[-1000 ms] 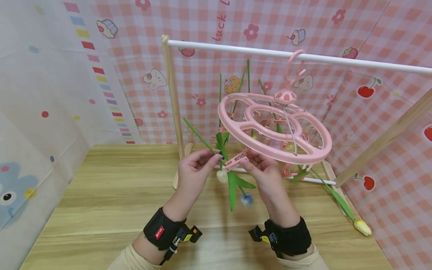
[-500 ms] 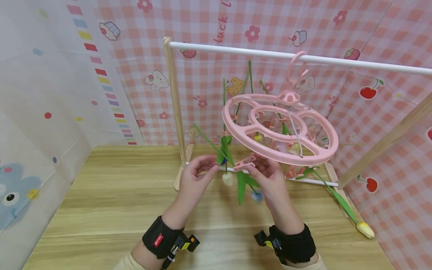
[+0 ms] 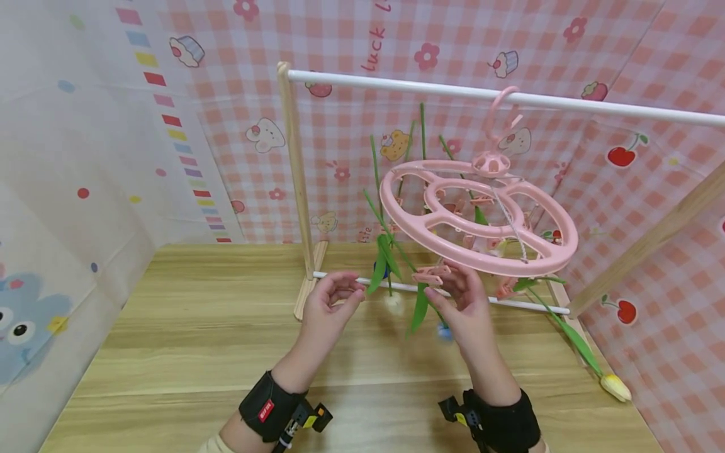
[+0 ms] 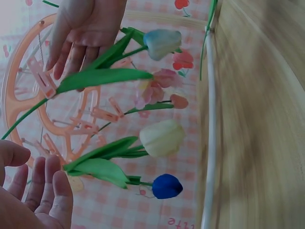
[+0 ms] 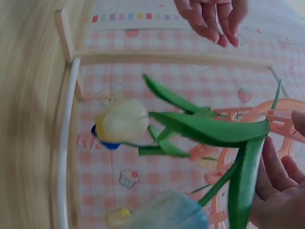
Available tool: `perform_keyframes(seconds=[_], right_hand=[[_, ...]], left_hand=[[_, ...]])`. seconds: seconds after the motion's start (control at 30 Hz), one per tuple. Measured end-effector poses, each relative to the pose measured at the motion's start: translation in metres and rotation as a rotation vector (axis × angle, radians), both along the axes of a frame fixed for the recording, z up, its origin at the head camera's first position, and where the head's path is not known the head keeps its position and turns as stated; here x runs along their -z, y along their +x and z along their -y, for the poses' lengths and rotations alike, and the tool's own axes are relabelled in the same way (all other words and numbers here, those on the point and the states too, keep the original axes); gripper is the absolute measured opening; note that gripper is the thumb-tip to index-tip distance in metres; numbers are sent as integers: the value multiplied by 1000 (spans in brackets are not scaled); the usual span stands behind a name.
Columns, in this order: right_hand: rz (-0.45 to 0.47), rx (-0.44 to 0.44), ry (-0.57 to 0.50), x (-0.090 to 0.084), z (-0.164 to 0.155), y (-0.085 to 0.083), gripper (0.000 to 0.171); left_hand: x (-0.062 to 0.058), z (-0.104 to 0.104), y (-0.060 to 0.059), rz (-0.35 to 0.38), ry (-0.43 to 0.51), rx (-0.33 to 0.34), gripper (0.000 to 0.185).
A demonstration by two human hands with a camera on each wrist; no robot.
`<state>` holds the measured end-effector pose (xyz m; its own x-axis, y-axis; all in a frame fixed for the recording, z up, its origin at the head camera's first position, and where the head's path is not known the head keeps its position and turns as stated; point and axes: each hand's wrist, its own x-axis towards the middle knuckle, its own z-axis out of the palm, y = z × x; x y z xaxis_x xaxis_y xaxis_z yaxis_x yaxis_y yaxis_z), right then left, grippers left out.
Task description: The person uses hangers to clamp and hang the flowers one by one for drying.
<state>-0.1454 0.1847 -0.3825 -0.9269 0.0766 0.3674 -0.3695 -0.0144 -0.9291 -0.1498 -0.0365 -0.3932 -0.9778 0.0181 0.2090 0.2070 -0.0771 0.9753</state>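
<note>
My left hand [image 3: 328, 308] stands left of the hanging flowers, its fingers loosely bent and holding nothing. My right hand [image 3: 467, 308] is at a pink clothespin [image 3: 430, 275] below the rim of the pink round clip hanger [image 3: 419, 231]. Its thumb and fingers are spread apart beside the clothespin; light contact cannot be ruled out. That clothespin bites the green stem of a blue-and-white artificial tulip [image 4: 163, 44], which hangs head down. Left of it hang a white tulip [image 4: 162, 138] and a dark blue tulip [image 4: 167, 186], also head down.
The hanger hooks over the white rail [image 3: 396, 84] of a wooden-legged rack. More flowers hang behind, one a pink blossom [image 4: 151, 88]. A yellow-white tulip [image 3: 614, 387] is at the right, low near the tabletop. A lower white bar [image 3: 523, 306] joins the rack's feet.
My left hand has let go of the blue-and-white tulip's stem. That tulip and its clothespin have swung right, with the right hand alongside, its fingers loosening. The hanger has shifted slightly right.
</note>
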Motion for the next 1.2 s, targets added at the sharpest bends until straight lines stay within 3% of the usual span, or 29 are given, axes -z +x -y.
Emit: perform_keyframes(seconds=[0.27,0.53,0.83,1.0,1.2], right_hand=[[-117,39,18,6,-11,3,48],[-93,51,86,12,-24,12,41],[67,53,349,29,-45,31,36],[167,66,536,40,-63,42,39],[203,81,766,50,-95,47,40]], left_hand=[[5,2,-3,10,-20,2,28],[8,6,-6,11,-35,-50,29],[14,21,-19,43,-85,-92,30],[17,34,-30,30,-152,-156,33],[20,47,-44,-4,-179,-221,44]])
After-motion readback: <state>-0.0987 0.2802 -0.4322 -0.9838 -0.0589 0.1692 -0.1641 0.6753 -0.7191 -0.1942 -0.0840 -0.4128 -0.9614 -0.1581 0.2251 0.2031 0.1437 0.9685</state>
